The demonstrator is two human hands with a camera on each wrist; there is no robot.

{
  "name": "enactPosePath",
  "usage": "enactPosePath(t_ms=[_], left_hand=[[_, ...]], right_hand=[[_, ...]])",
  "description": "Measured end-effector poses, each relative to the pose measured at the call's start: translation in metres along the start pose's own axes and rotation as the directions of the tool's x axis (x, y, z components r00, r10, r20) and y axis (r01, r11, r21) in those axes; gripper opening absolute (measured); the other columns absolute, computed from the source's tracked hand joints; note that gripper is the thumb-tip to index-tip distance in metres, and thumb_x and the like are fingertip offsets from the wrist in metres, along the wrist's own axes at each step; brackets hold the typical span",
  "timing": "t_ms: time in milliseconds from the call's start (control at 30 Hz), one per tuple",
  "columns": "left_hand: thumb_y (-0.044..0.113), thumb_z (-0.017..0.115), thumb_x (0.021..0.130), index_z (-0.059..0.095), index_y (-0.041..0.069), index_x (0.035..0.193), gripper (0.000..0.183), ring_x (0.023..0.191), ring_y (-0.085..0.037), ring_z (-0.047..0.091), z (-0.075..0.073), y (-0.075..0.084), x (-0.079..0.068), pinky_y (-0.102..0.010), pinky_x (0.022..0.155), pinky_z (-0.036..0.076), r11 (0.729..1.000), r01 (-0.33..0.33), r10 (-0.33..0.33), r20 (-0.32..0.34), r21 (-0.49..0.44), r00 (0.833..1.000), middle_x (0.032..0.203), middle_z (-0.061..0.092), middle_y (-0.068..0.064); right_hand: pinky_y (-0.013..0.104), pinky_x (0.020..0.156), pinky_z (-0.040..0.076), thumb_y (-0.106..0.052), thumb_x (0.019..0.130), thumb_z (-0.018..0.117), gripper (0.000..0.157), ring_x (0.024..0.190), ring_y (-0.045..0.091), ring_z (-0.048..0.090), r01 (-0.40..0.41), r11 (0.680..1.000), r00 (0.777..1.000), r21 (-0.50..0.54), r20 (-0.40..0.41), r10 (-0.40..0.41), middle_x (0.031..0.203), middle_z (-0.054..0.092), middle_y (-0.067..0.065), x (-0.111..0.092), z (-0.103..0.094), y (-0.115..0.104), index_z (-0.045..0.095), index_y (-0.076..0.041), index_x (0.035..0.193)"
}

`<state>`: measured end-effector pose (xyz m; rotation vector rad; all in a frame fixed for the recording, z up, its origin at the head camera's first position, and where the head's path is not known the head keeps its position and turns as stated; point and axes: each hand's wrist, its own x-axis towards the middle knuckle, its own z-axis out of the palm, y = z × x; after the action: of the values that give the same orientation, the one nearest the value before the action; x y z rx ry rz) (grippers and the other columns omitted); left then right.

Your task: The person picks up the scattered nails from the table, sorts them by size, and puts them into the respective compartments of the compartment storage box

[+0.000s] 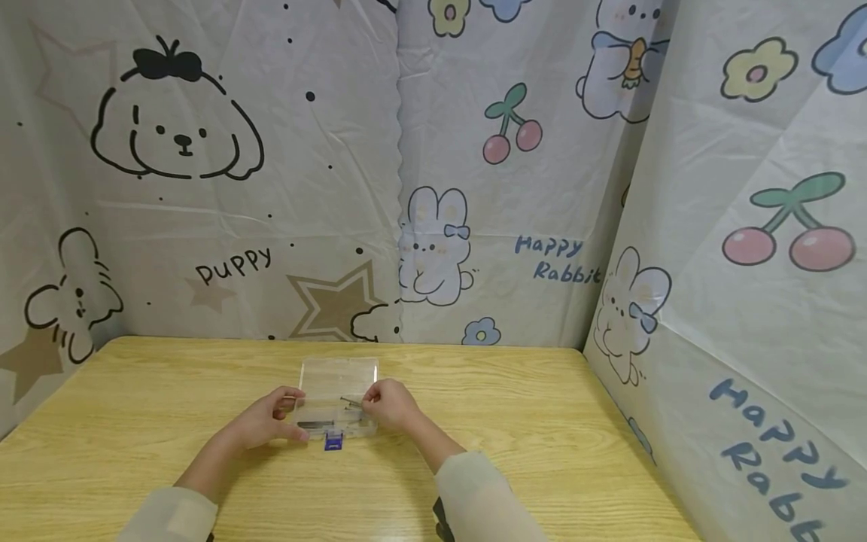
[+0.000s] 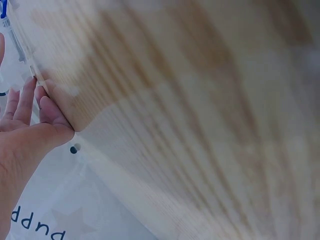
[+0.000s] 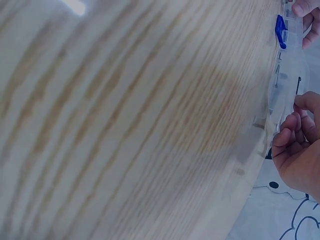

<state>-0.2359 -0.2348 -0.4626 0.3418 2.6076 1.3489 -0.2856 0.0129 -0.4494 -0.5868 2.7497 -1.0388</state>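
Observation:
A clear plastic box [image 1: 314, 434] sits on the table with its transparent lid [image 1: 339, 376] raised at the back. Its blue latch [image 1: 333, 441] hangs at the front edge. My left hand [image 1: 267, 418] holds the left side of the box, thumb at the front corner and fingers farther back. Over the right part of the box, my right hand [image 1: 391, 404] pinches a thin, dark, nail-like metal piece [image 3: 298, 86] between thumb and forefinger. More slim metal pieces [image 1: 315, 424] lie inside the box. The left wrist view catches only part of the left hand [image 2: 30, 125] at its edge.
The wood-grain table [image 1: 528, 436] extends around the box. Behind it hangs a printed cloth [image 1: 332, 226] with puppy and rabbit drawings, and another cloth panel [image 1: 759, 324] closes off the right side.

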Motion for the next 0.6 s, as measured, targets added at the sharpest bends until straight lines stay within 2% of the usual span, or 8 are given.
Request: enactPosePath(t_ms=[367,600], left_hand=[[0.027,0.079,0.074,0.038,-0.002,0.133,0.077,0.125,-0.049,0.038,0.001,-0.0001,0.0017,-0.057,0.102,0.035,1.0,0.014,-0.014,0.007,-0.008,1.0,0.138,0.041,-0.031],[0.029,0.079,0.074,0.037,-0.002,0.134,0.079,0.123,-0.05,0.039,0.0,0.0004,0.002,-0.058,0.101,0.036,0.999,0.031,-0.032,0.007,0.004,0.999,0.139,0.04,-0.031]], right_hand=[[0.018,0.051,0.04,-0.012,0.087,0.061,0.011,0.06,0.008,0.047,-0.002,1.0,0.999,0.009,-0.036,0.002,0.07,0.057,-0.002,-0.0009,0.002,0.0032,0.069,-0.004,0.084],[0.02,0.056,0.044,-0.019,0.09,0.06,0.016,0.067,0.008,0.052,-0.014,0.999,0.998,0.052,-0.061,0.017,0.081,0.064,0.0,-0.0024,-0.0036,0.003,0.07,-0.006,0.09]])
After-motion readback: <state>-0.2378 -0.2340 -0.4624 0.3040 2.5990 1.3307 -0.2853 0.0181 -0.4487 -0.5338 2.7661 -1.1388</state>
